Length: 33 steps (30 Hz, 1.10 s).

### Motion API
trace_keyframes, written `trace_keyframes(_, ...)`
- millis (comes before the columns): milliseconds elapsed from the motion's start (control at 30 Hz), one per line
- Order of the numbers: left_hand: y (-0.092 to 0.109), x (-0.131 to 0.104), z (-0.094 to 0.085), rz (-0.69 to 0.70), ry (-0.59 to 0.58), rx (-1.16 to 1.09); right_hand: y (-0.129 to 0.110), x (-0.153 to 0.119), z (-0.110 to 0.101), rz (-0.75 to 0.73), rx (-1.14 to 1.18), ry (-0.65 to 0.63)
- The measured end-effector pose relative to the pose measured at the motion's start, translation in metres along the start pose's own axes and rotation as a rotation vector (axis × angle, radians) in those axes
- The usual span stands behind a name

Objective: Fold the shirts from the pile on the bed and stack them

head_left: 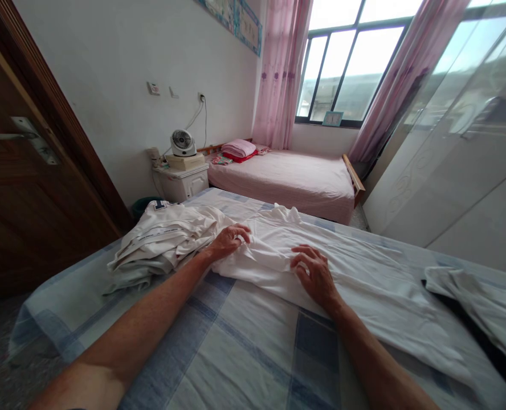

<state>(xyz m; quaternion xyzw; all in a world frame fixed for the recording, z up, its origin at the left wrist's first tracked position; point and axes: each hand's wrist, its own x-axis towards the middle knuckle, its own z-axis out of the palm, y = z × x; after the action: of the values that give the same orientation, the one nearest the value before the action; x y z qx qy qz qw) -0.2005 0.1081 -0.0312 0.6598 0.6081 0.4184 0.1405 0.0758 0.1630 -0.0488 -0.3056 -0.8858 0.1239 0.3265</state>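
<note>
A thin white shirt-like garment (364, 279) lies spread across the bed in front of me, its long part running to the lower right. My left hand (229, 242) has its fingers bent in a pinch on the garment's left part, beside a clothes pile. To the right, my right hand (315, 273) curls its fingers onto the near edge of the same cloth. A loose fold runs between the two hands. The pile of cream and grey clothes (171, 228) rests by my left forearm, with dark lettering on its top piece.
Blue and white checked cloth (219, 341) covers this bed. At the right lies another white garment (484, 302) with a black strip (470, 324). Beyond stand a pink bed (296, 176) and a bedside cabinet (188, 185) with a fan (183, 142). A wooden door (35, 188) is at left.
</note>
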Motion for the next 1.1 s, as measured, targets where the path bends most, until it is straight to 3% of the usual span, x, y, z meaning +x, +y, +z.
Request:
trace_keyframes(133, 0.005, 0.007, 0.003, -0.035, 0.13, 0.074, -0.002, 0.0, -0.001, 0.132, -0.031, 0.133)
trace_keyframes(300, 0.031, -0.002, 0.029, 0.18, 0.019, 0.161, -0.002, -0.001, 0.003, 0.177, -0.102, 0.086)
trace_keyframes(467, 0.055, -0.023, 0.062, 0.469, -0.18, 0.415, 0.004, -0.001, 0.007, 0.22, -0.08, 0.094)
trace_keyframes(600, 0.062, -0.023, 0.076, 0.648, -0.201, 0.584, 0.012, 0.0, 0.01, 0.188, 0.006, 0.071)
trace_keyframes(733, 0.069, -0.017, 0.083, 0.686, -0.175, 0.665, 0.015, 0.001, 0.012, 0.135, 0.059, 0.038)
trace_keyframes(867, 0.073, -0.017, 0.084, 0.627, -0.178, 0.691, 0.016, 0.001, 0.012, 0.163, 0.079, 0.042)
trace_keyframes(967, 0.07, -0.018, 0.081, 0.589, -0.166, 0.666, 0.016, 0.001, 0.013, 0.176, 0.08, 0.043)
trace_keyframes(1100, 0.063, -0.021, 0.074, 0.639, -0.158, 0.647, 0.016, 0.002, 0.014, 0.188, 0.055, 0.024)
